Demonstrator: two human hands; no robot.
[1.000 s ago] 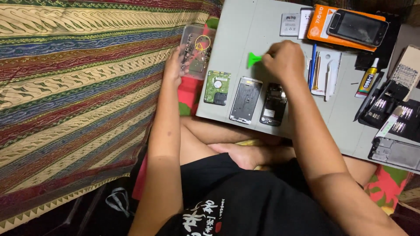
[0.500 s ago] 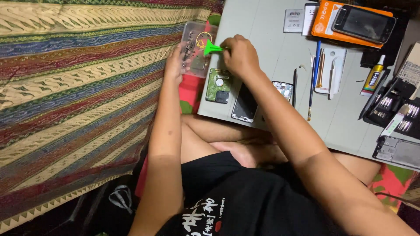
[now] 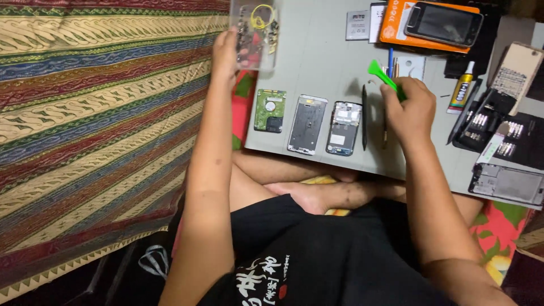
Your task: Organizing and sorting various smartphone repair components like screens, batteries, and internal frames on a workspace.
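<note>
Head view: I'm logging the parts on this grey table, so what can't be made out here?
- Clear plastic parts box in the left hand: top cut off by the frame edge; contents too small to identify.
- Green plastic pry tool: lower end hidden in the right hand.
- Black tool tray: bits too small to tell.
- Grey table: far part beyond the frame.

- Two hands: left hand [image 3: 225,54], right hand [image 3: 409,107].
- One clear parts box [image 3: 255,34], upper centre.
- One green pry tool [image 3: 382,73].
- One green circuit board [image 3: 269,110].
- Two opened phone frames [image 3: 307,124] [image 3: 343,128].
- One glue tube [image 3: 462,88], upper right.
</note>
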